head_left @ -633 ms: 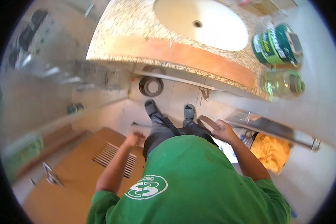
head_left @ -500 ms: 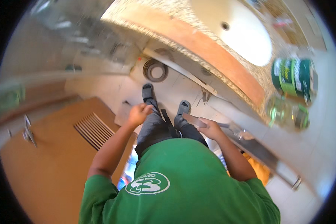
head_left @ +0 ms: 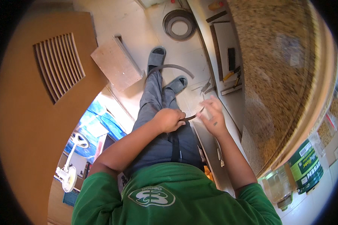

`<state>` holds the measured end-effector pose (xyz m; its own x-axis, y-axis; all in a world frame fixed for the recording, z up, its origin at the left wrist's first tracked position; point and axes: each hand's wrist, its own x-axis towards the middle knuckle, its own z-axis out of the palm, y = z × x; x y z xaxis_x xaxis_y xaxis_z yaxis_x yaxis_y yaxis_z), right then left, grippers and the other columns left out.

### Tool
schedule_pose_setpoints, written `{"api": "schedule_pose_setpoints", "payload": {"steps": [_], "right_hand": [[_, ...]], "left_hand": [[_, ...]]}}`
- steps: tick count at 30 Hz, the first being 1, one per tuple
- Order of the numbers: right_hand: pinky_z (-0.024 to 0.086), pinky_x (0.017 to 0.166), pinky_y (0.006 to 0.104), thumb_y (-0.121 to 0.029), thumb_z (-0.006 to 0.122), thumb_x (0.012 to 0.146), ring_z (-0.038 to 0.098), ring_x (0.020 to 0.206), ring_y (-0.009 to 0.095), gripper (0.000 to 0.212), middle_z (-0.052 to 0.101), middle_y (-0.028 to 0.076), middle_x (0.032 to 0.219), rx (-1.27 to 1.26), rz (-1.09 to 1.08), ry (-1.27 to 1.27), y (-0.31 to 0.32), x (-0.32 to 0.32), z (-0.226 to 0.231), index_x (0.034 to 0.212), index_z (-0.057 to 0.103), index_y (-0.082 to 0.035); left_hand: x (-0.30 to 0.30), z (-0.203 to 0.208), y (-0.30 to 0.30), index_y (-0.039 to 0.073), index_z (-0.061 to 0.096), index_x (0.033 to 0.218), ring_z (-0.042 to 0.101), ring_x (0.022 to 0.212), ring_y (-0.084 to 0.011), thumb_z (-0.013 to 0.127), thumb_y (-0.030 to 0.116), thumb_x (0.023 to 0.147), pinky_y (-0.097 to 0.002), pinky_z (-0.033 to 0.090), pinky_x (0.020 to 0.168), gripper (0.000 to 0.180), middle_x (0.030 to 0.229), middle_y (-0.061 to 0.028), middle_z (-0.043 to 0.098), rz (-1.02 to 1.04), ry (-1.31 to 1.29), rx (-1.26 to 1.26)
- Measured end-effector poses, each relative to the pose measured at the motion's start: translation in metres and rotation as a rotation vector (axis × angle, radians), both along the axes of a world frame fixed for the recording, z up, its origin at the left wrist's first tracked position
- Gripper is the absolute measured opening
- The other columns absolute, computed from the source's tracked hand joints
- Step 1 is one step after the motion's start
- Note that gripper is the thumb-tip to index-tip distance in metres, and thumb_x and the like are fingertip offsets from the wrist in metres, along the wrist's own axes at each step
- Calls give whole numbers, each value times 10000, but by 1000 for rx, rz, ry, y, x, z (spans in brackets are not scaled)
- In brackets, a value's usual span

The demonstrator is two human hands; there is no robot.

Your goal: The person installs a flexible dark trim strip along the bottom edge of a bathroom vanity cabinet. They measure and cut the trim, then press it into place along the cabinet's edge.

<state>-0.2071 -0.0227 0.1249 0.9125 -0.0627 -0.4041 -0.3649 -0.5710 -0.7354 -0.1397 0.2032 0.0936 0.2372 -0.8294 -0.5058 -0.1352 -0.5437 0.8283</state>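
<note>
My left hand (head_left: pixel 169 120) is closed round a thin dark flexible strip (head_left: pixel 189 118) in front of my thighs. The strip's short end runs to my right hand (head_left: pixel 215 117), where it lies between the thumb and the raised, slightly smeared fingers. A curved length of dark strip (head_left: pixel 176 66) arches over my slippers; whether it is the same piece I cannot tell. Farther off on the tiled floor lies a coiled roll of dark strip (head_left: pixel 166 27). Scraps of strip (head_left: pixel 205 88) lie right of my feet.
A speckled stone countertop (head_left: pixel 278 75) juts out at the right, over an open cabinet (head_left: pixel 225 45) holding a yellow-handled tool (head_left: pixel 229 76). At the left is a brown slatted door (head_left: pixel 22 123). A wooden box (head_left: pixel 118 62) sits left of my feet. Behind the door stands a white fan (head_left: pixel 69 178).
The view has turned to the right and the countertop fills the right side. My hands have come together; the left now grips the dark strip. The flat piece earlier in my right hand is out of sight.
</note>
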Motion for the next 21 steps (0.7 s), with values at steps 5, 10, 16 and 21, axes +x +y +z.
{"api": "schedule_pose_setpoints", "payload": {"steps": [5,10,16,21], "right_hand": [[448,756,284,-106,605,886,566,816,159,103,612,54,866,28,-596,249,-44,4,-117,924,635,-15],[376,587,224,-40,539,893,470,657,69,85,549,-9,736,23,-830,387,-79,-14,-226,934,612,-25],[404,578,236,-110,595,912,492,632,83,72,570,6,747,58,-803,397,-92,10,-279,919,617,-42],[428,573,245,-133,644,896,503,631,107,240,573,30,771,238,-1011,130,-89,155,-314,1101,568,-34]], "left_hand": [[-23,-36,2,70,524,900,622,753,-380,597,260,894,-478,492,639,205,791,-150,624,161,54,48],[-28,-57,1,69,519,876,623,673,-380,616,262,890,-477,488,582,216,719,-150,622,229,34,172],[-20,-68,-4,71,525,766,625,626,-362,656,305,866,-468,481,534,286,654,-135,603,324,-24,210],[-11,-68,0,83,544,809,642,654,-326,640,313,872,-436,506,568,257,723,-111,629,373,-31,186]]}}
